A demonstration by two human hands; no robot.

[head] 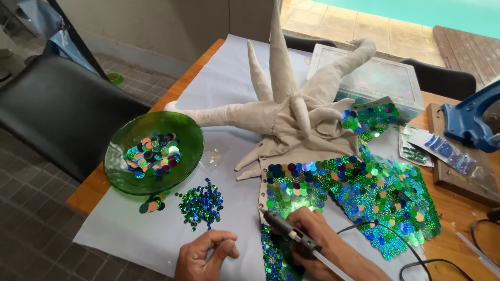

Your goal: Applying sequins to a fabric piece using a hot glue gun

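My right hand (317, 237) grips a grey glue gun (289, 232), nozzle pointing left at the lower edge of a beige fabric piece (291, 112) with long stuffed spikes. Shiny green and blue sequins (364, 190) cover much of the fabric's near part. My left hand (203, 255) rests on the white paper (219, 83), fingers curled and pinched together; whether a sequin is between them I cannot tell. A loose pile of small blue-green sequins (200, 203) lies just beyond it. A green glass bowl (117, 166) with large sequins stands at the left.
A clear plastic box (375, 78) stands at the back. Small sequin packets (442, 151) and a blue tool (471, 119) lie on a wooden board at the right. The gun's black cord (411, 260) trails right. Black chairs (57, 109) surround the wooden table.
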